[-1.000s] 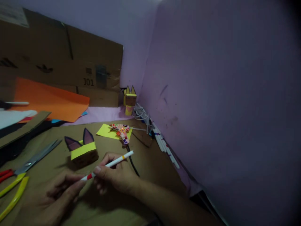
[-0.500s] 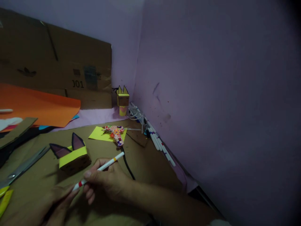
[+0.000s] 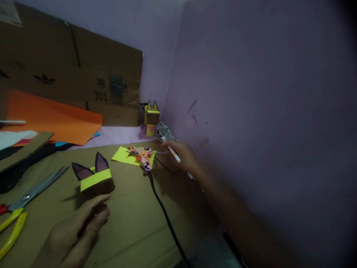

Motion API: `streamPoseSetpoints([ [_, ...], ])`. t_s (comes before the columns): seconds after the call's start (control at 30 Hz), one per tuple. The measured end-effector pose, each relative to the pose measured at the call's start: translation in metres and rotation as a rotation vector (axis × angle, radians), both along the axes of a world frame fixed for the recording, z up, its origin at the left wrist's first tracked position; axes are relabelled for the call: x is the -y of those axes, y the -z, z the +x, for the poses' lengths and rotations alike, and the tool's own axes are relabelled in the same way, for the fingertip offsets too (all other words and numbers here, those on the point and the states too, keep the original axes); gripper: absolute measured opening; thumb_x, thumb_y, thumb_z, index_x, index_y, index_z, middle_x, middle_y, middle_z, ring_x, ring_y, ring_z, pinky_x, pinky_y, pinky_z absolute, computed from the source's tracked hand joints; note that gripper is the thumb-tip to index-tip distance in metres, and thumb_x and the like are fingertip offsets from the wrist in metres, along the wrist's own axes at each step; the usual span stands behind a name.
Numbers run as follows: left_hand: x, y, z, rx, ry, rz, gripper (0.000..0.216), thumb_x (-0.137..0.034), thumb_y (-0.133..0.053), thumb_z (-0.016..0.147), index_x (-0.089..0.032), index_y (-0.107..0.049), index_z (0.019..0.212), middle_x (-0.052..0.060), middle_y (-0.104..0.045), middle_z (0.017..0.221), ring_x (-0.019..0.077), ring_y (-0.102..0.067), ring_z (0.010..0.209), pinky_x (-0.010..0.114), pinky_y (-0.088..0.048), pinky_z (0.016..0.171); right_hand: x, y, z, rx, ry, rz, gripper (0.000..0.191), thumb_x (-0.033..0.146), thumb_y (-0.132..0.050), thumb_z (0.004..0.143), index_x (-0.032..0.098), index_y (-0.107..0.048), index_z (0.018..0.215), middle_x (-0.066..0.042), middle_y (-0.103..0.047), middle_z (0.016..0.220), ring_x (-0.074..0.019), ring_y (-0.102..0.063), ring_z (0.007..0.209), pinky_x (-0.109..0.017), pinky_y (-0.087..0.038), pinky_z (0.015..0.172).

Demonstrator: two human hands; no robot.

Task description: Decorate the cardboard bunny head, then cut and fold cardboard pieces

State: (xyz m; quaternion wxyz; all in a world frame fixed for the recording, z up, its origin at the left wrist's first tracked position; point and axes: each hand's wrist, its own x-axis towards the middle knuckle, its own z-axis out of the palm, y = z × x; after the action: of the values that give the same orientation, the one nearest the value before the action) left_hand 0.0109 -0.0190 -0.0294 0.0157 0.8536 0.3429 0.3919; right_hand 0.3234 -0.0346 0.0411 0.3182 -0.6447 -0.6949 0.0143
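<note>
Now, at far left, scissors (image 3: 32,195) lie near the left hand (image 3: 64,232), its fingers slightly parted and apparently empty, just beside a cat-eared cardboard box (image 3: 96,181). Then the cardboard-covered counter (image 3: 129,227) offers room, crossed by a glue gun's (image 3: 144,158) black cable (image 3: 169,219). Rightward, the right hand's (image 3: 187,156) fingers grip a white marker (image 3: 174,155); handling it seems the step underway, calling for a steady pinch beside the bounding purple wall (image 3: 251,111).

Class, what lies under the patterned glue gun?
Part of a yellow sheet lies beneath the glue gun; whatever the gun directly covers cannot be seen.
</note>
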Motion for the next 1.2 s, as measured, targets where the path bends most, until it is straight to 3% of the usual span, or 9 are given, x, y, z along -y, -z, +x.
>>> streamPoseSetpoints([
  [0.07, 0.003, -0.005, 0.001, -0.110, 0.050, 0.113, 0.026, -0.041, -0.042, 0.090, -0.030, -0.053, 0.110, -0.005, -0.072, 0.081, 0.0122, -0.071, 0.073, 0.013, -0.053, 0.069, -0.016, -0.007, 0.034, 0.176, 0.077, -0.062, 0.035, 0.012, -0.058, 0.083, 0.017, -0.055, 0.118, -0.012, -0.060, 0.112, -0.0226, -0.054, 0.109, -0.037, -0.040, 0.094],
  [0.17, 0.004, -0.006, 0.000, -0.213, 0.090, 0.237, 0.024, -0.038, -0.041, 0.091, -0.025, -0.054, 0.106, 0.001, -0.074, 0.089, 0.0133, -0.071, 0.080, 0.013, -0.052, 0.074, -0.037, -0.009, 0.062, 0.384, 0.144, -0.171, 0.026, 0.023, -0.057, 0.087, 0.016, -0.057, 0.112, -0.009, -0.059, 0.113, -0.0229, -0.054, 0.107, -0.045, -0.043, 0.092],
  [0.43, 0.007, -0.002, -0.004, -0.215, 0.080, 0.215, 0.024, -0.037, -0.041, 0.091, -0.025, -0.053, 0.108, 0.000, -0.074, 0.094, 0.0132, -0.071, 0.081, 0.012, -0.053, 0.072, -0.060, -0.013, 0.057, 0.606, 0.291, -0.300, 0.030, 0.031, -0.055, 0.089, 0.016, -0.055, 0.115, -0.008, -0.056, 0.117, -0.0214, -0.056, 0.104, -0.044, -0.047, 0.089],
  [0.53, 0.008, -0.003, -0.006, -0.193, 0.091, 0.223, 0.025, -0.038, -0.042, 0.090, -0.025, -0.054, 0.108, 0.001, -0.074, 0.092, 0.0140, -0.071, 0.079, 0.013, -0.054, 0.070, -0.043, -0.022, 0.046, 0.595, 0.390, -0.296, 0.034, 0.033, -0.054, 0.090, 0.017, -0.052, 0.120, -0.008, -0.056, 0.117, -0.0217, -0.056, 0.103, -0.044, -0.047, 0.088],
  [0.67, 0.011, -0.004, -0.004, -0.155, 0.104, 0.216, 0.025, -0.037, -0.043, 0.089, -0.025, -0.056, 0.107, 0.001, -0.074, 0.093, 0.0151, -0.071, 0.077, 0.013, -0.055, 0.065, 0.014, -0.022, 0.036, 0.512, 0.566, -0.316, 0.031, 0.029, -0.053, 0.089, 0.014, -0.054, 0.116, -0.009, -0.061, 0.107, -0.0210, -0.059, 0.098, -0.039, -0.047, 0.083],
  [0.77, 0.016, -0.009, 0.001, -0.135, 0.128, 0.193, 0.026, -0.037, -0.042, 0.091, -0.023, -0.057, 0.107, 0.003, -0.073, 0.096, 0.0166, -0.071, 0.082, 0.017, -0.055, 0.074, 0.064, -0.003, 0.030, 0.420, 0.620, -0.396, 0.023, 0.021, -0.056, 0.080, 0.015, -0.065, 0.099, -0.010, -0.067, 0.091, -0.0208, -0.063, 0.086, -0.029, -0.044, 0.068],
  [0.87, 0.018, -0.013, 0.006, -0.132, 0.150, 0.176, 0.028, -0.038, -0.041, 0.091, -0.022, -0.058, 0.106, 0.004, -0.073, 0.097, 0.0165, -0.071, 0.084, 0.017, -0.054, 0.078, 0.098, 0.027, 0.022, 0.336, 0.661, -0.479, 0.016, 0.021, -0.055, 0.075, 0.016, -0.069, 0.083, -0.011, -0.069, 0.081, -0.0224, -0.065, 0.076, -0.028, -0.038, 0.056],
  [1.0, 0.015, -0.015, 0.005, -0.141, 0.135, 0.200, 0.027, -0.037, -0.042, 0.091, -0.021, -0.059, 0.103, 0.004, -0.074, 0.093, 0.0153, -0.071, 0.080, 0.013, -0.054, 0.071, 0.106, 0.056, 0.017, 0.274, 0.681, -0.501, 0.020, 0.015, -0.050, 0.076, 0.015, -0.070, 0.082, -0.013, -0.070, 0.087, -0.0232, -0.065, 0.081, -0.028, -0.037, 0.057],
  [1.2, 0.011, -0.011, 0.001, -0.150, 0.149, 0.191, 0.027, -0.039, -0.043, 0.090, -0.022, -0.059, 0.103, 0.003, -0.074, 0.093, 0.0150, -0.071, 0.080, 0.013, -0.053, 0.072, 0.102, 0.067, 0.023, 0.251, 0.735, -0.496, 0.023, 0.023, -0.050, 0.080, 0.013, -0.070, 0.082, -0.016, -0.070, 0.083, -0.0248, -0.066, 0.077, -0.029, -0.036, 0.055],
])
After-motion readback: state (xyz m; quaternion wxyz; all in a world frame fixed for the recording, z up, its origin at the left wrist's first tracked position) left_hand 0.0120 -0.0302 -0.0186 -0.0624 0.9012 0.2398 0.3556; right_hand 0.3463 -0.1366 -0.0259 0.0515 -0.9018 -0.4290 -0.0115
